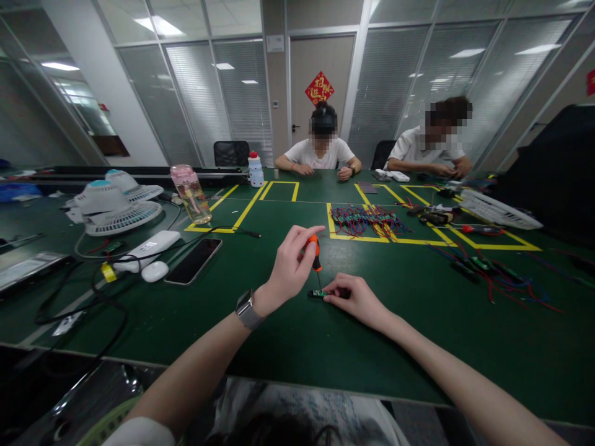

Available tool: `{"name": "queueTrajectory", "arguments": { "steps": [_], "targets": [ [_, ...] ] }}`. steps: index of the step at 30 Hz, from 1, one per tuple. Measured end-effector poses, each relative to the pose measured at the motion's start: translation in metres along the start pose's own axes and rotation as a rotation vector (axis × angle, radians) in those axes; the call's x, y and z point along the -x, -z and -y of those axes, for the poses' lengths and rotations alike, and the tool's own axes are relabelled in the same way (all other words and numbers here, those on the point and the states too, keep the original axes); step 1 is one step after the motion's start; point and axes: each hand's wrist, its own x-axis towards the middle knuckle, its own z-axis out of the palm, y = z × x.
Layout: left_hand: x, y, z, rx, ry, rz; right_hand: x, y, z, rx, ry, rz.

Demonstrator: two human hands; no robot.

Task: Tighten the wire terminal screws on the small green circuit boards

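Green counter [418, 322], with 2 people seated at the far side. Left hand [292, 260] closed around an orange screwdriver [315, 251], tip down on a small circuit board [318, 293]. Right hand [356, 300] pinching that board flat against the counter.

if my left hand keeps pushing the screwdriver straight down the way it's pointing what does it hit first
Most likely the small circuit board that the right hand pins to the green table. The left hand holds the screwdriver tip-down just above it, though the exact gap is unclear.
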Motion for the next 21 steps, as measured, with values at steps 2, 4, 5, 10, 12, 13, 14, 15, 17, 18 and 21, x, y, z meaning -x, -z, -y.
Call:
{"name": "queueTrajectory", "arguments": {
  "steps": [2,4,5,10,12,13,14,15,17,18,21],
  "targets": [
    [-0.0011,-0.0004,0.0008,-0.030,0.011,-0.026,0.0000,-0.0001,0.0002,0.001,-0.002,-0.001],
    [-0.0015,-0.0006,0.0013,-0.058,0.014,-0.062,-0.0001,0.0001,0.0005,0.003,-0.004,-0.002],
    [-0.0014,-0.0005,0.0015,-0.066,0.013,-0.072,-0.0001,0.0002,0.0008,0.004,-0.003,-0.001],
    [-0.0004,0.0011,0.0007,-0.037,-0.028,-0.048,0.0000,0.0005,0.0013,0.000,0.001,0.005],
    [-0.0005,0.0014,0.0002,-0.038,-0.042,-0.037,-0.0001,0.0004,0.0008,-0.003,0.001,0.005],
    [-0.0006,0.0013,-0.0001,-0.048,-0.049,-0.039,-0.0001,0.0004,0.0005,-0.003,0.002,0.005],
    [-0.0004,0.0012,-0.0003,-0.061,-0.056,-0.048,-0.0001,0.0003,0.0002,-0.004,0.004,0.006],
    [-0.0001,0.0011,-0.0006,-0.074,-0.064,-0.062,-0.0002,0.0003,-0.0002,-0.004,0.006,0.007],
    [0.0010,0.0009,-0.0014,-0.087,-0.078,-0.074,-0.0001,0.0004,-0.0007,-0.005,0.008,0.009],
    [0.0016,0.0008,-0.0020,-0.083,-0.080,-0.070,-0.0001,0.0004,-0.0009,-0.003,0.010,0.009],
    [0.0022,0.0005,-0.0038,-0.046,-0.080,-0.032,0.0002,0.0007,-0.0009,0.000,0.012,0.006]
  ]
}}
